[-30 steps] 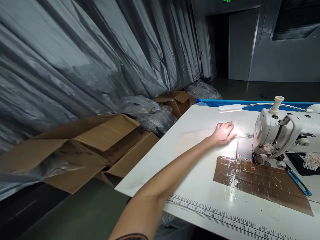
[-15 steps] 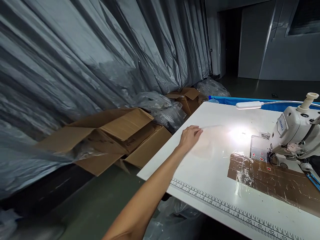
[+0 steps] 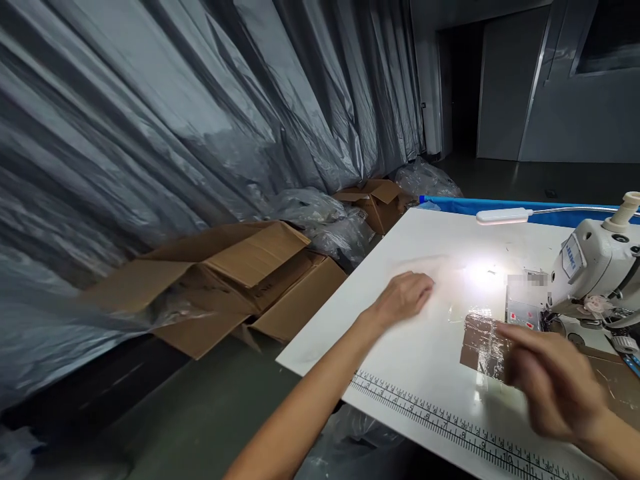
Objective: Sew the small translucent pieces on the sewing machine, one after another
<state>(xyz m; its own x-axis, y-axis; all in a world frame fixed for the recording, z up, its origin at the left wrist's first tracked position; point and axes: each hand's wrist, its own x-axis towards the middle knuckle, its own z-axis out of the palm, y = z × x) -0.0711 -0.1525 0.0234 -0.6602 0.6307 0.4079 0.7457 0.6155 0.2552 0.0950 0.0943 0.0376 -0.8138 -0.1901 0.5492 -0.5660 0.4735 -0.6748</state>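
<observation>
My left hand (image 3: 404, 297) rests on the white sewing table (image 3: 420, 347), fingers curled down on the edge of a thin see-through sheet (image 3: 435, 265) that lies faintly on the top. My right hand (image 3: 550, 380) hovers blurred over the brown taped patch (image 3: 483, 345), with its fingers stretched toward the left and nothing in them. A white sewing machine (image 3: 595, 267) stands at the right edge, and its lamp (image 3: 503, 215) throws a bright spot on the table.
A printed ruler (image 3: 450, 420) runs along the table's near edge. Open cardboard boxes (image 3: 240, 280) and plastic bags (image 3: 320, 213) lie on the floor to the left, under a grey plastic curtain (image 3: 175, 113). A dark doorway (image 3: 460, 87) is at the back.
My left hand pulled back from the needle area to the table's left edge, then moved a little right again. My right hand has come into view over the taped patch.
</observation>
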